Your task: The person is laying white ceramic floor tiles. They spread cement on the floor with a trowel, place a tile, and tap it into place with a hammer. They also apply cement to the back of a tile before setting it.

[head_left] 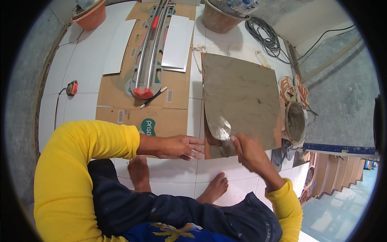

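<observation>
1. The right hand (250, 152) is clamped on a shiny metal trowel (220, 129)
2. A square reddish panel (211, 140) with grey mortar (244, 94) lies under it
3. The left hand (177, 147), apart, spreads fingers beside the panel

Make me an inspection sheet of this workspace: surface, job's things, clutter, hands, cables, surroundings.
Surface: white floor tiles, partly covered by flattened cardboard.
Job's things: panel coated in grey paste, brown showing at its edges; trowel at its near left part.
Clutter: tape measure on the tiles; tile cutter and dark pen over the cardboard; shoes right of the panel.
Hands: right hand grips the trowel; left hand spread by the panel's near left corner, contact unclear.
Cables: dark coil beyond the panel.
Surroundings: grey wall and steps at right.
</observation>
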{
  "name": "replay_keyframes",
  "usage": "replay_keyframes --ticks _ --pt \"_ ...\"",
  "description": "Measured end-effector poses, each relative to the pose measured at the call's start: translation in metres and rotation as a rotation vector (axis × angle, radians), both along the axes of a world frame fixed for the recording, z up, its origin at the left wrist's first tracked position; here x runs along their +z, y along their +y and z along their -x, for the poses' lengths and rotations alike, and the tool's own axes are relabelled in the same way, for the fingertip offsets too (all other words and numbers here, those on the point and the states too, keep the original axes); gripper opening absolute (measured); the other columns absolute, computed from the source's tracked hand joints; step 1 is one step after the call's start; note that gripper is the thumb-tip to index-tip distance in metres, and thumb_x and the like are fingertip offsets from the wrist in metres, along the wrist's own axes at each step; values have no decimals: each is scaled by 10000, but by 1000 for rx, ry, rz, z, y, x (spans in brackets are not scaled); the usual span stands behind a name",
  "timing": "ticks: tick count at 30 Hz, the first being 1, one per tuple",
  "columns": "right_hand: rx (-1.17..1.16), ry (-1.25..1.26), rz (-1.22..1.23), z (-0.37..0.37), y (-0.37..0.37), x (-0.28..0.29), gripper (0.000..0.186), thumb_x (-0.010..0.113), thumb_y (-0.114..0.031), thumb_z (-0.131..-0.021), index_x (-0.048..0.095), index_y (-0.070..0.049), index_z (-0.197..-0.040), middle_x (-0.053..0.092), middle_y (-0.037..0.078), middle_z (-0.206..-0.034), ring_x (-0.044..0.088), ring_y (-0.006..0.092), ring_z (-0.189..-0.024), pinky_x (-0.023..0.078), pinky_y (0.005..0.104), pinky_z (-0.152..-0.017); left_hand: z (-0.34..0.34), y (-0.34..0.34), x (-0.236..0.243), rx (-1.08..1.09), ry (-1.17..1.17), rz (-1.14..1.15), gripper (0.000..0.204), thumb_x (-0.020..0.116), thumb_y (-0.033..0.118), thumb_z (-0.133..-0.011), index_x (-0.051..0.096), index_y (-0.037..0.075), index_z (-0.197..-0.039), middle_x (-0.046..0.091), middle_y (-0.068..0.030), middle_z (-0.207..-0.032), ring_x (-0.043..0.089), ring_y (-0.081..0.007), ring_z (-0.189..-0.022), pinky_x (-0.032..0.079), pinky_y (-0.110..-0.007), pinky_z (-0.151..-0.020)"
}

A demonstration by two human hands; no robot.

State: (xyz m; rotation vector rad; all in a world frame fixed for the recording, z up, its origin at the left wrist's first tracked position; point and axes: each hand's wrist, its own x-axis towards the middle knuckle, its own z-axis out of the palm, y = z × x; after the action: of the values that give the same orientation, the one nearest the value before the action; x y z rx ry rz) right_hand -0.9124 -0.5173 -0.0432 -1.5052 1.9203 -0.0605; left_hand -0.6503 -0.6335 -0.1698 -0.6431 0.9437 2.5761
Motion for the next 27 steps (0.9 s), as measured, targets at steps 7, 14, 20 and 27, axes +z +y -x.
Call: replay_keyframes --ticks 7,14,20,27 --pt "108 138 54 -16 101 -9 222 616 -233 -1102 608 -12 -1118 699 263 -923 698 506 -813 556 567 -683 5 -4 -5 -43 42 -4 764 518 -143 -994 301 37 -1705 523 -111 -1640 549 -233 -1498 544 -287 -1025" --pt "97 7 77 7 176 -10 201 629 -219 -1093 668 -26 -1138 696 224 -952 695 477 -827 569 541 -717 4 -5 -2 -6 -74 -9 804 520 -146 -973 268 42 -1713 489 -129 -1669 542 -262 -1507 564 -300 -1003" --pt "-301 -52 198 7 160 -53 197 619 -170 -1099 645 15 -1164 690 280 -1018 665 519 -934 538 545 -812 3 -5 -8 -14 -79 6 843 521 -152 -950 262 61 -1724 470 -133 -1690 536 -251 -1511 564 -285 -973" --pt "-166 255 231 36 228 -17 209 712 -185 -1043 671 -2 -1134 726 230 -977 708 473 -859 561 542 -749 3 -9 -7 -56 -45 50 743 537 -125 -1010 339 71 -1698 531 -117 -1616 550 -240 -1489 565 -321 -1067"
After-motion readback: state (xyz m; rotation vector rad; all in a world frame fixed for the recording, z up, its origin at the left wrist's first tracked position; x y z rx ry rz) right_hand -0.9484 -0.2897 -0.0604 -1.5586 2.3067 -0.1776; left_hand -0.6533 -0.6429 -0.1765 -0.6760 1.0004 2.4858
